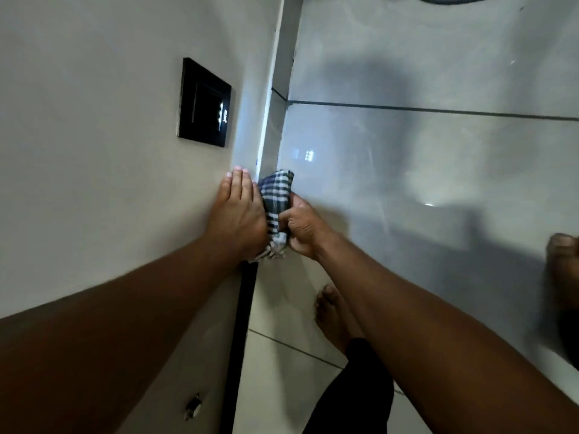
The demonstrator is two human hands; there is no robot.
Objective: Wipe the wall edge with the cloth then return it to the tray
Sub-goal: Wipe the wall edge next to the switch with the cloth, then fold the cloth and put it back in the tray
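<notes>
While the left hand [237, 211] lies flat on the wall [94, 183], fingers straight and together — probably for steadiness — the right hand [302, 228] is fisted around the checked cloth [275, 198], bunched against the wall edge [264, 126] so a thick fold meets the corner. A black switch plate [204, 103] sits at eleven o'clock from the hands. No tray shows.

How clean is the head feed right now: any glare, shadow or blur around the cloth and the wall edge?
Head view: the checked cloth and both hands, left hand and right hand, are reasonably sharp; bright glare runs down the wall edge; light spots reflect off the glossy floor tiles, crossed by a broad soft shadow; the foot at the right border is smeared, and wide-angle distortion bends the straight lines.
</notes>
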